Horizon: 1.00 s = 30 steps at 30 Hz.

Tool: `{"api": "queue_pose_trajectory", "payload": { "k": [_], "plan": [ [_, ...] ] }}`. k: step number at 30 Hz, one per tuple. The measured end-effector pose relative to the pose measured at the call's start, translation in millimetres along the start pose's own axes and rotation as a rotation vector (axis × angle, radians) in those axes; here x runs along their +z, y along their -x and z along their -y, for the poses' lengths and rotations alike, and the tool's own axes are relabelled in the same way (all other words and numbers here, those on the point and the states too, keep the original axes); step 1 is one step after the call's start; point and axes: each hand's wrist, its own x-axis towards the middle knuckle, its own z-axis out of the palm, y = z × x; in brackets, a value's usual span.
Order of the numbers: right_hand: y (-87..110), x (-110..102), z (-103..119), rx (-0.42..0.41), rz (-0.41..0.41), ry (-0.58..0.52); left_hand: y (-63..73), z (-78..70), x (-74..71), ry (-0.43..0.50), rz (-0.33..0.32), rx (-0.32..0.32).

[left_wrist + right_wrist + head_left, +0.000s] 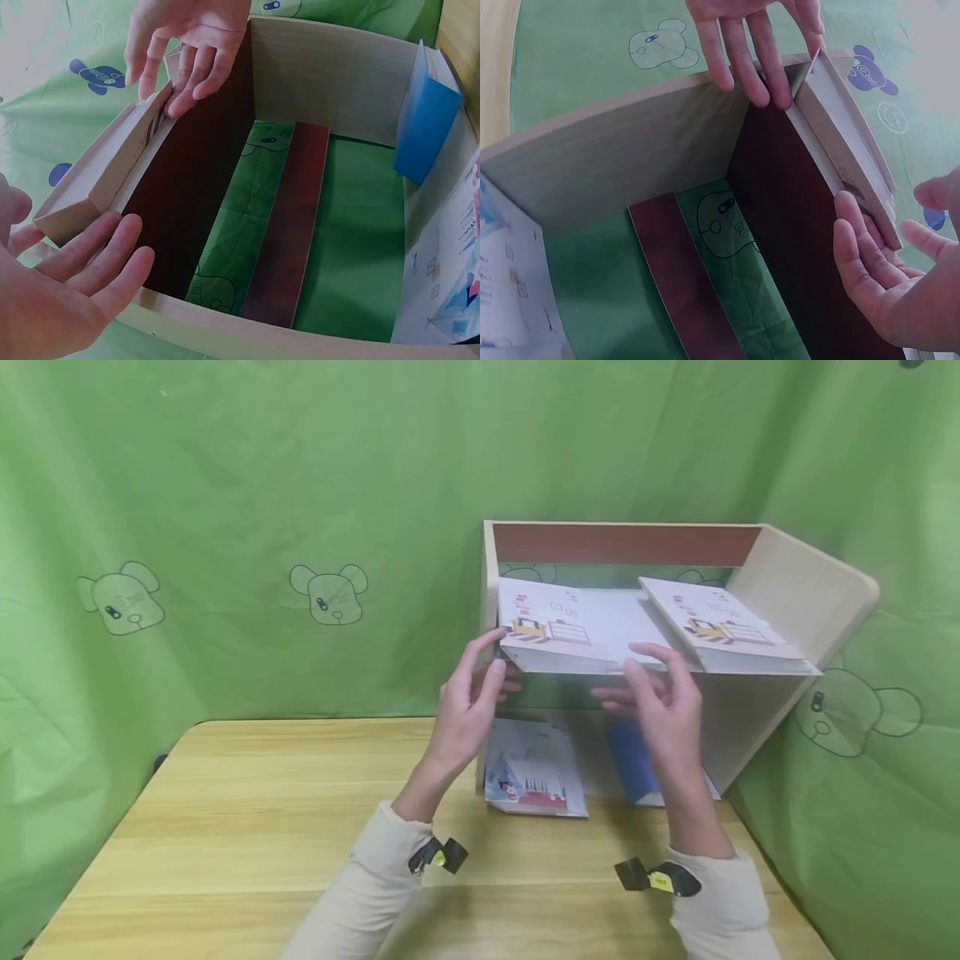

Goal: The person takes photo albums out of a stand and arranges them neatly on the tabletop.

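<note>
A thick white book [558, 639] with a yellow and red cover picture lies flat on the upper board of a small wooden shelf, at its left side. My left hand [468, 702] is at the book's left front corner, its fingers loosely extended against the lower edge in the left wrist view. At the book's right front corner is my right hand [671, 714], with relaxed fingers, some of them beneath the board. The right wrist view shows the right hand's fingertips [847, 206] near the book's spine [855, 176]. Neither hand visibly grips the book.
To the right on the upper board lies a similar white book [731, 627]. Below stand a white illustrated book [534, 768] and a blue book [632, 760]. The shelf's side panel [806, 589] rises at right. Under everything is a wooden table [300, 810], before a green curtain [300, 460].
</note>
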Motion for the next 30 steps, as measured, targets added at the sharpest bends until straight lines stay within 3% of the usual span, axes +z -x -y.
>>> {"api": "queue_pose_trajectory", "payload": {
  "k": [8, 18, 30],
  "plan": [
    [-1.9, 6, 2, 0.097, -0.010, -0.068, -7.5, -3.9, 4.6, 0.024, -0.012, -0.044],
    [-5.9, 9, 9, 0.189, 0.021, -0.207, -12.3, -4.1, 7.8, 0.054, -0.069, -0.024],
    [-0.2, 9, 10, 0.255, 0.001, -0.216, -8.2, -7.9, 16.5, 0.095, -0.126, -0.054]
  ]
}}
